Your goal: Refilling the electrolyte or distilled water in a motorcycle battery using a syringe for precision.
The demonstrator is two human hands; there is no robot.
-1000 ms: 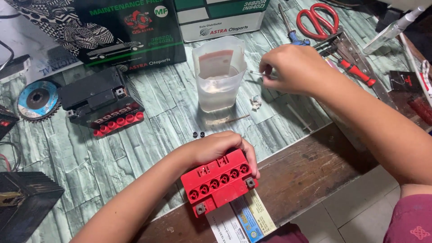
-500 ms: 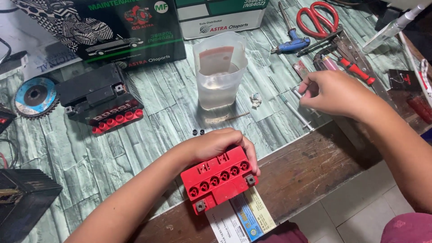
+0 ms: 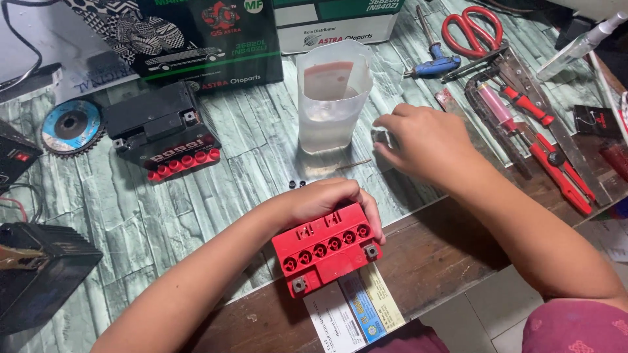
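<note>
My left hand [image 3: 324,199] grips the far side of a small red-topped battery [image 3: 325,252] that stands at the table's near edge, its row of round filler holes facing up. My right hand [image 3: 425,140] rests on the table just right of a clear plastic container [image 3: 332,98] holding liquid. Its fingers curl over a small metal piece [image 3: 379,137], mostly hidden. A thin pin [image 3: 353,165] and two tiny black caps [image 3: 296,184] lie between the container and the battery.
A black battery with a red cap strip [image 3: 163,134] lies at left beside a grinding disc [image 3: 70,124]. Cardboard boxes [image 3: 196,39] stand at the back. Scissors [image 3: 472,29], red-handled pliers [image 3: 556,167] and a blue-handled tool [image 3: 435,65] lie at right. A black charger [image 3: 39,271] sits at near left.
My right hand went right toward the tools, then came back left and down onto the table beside the container. My left hand stayed on the red battery.
</note>
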